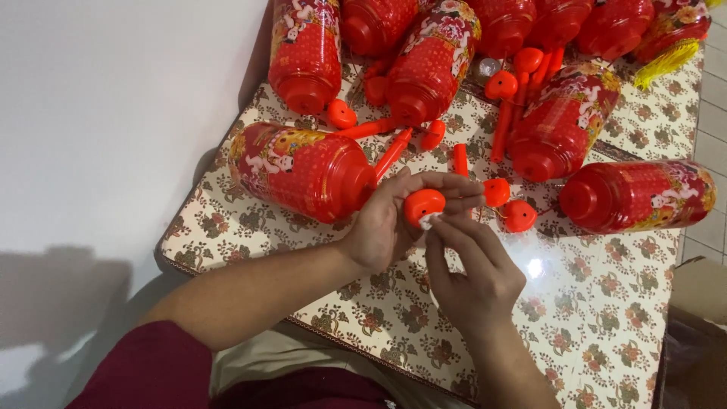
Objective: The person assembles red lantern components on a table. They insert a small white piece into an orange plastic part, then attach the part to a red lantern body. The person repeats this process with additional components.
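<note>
My left hand holds a small orange plastic piece between thumb and fingers, just above the table. My right hand pinches at a small white bit on the underside of that piece. A red cylindrical lantern with a printed picture lies on its side just left of my left hand. Two more small orange pieces lie right beside my fingertips.
The table has a glossy floral cover. Several more red lanterns lie across its far half, with orange sticks and caps scattered between them. A yellow tassel sits at the far right. A cardboard box stands at the right edge. A white wall is on the left.
</note>
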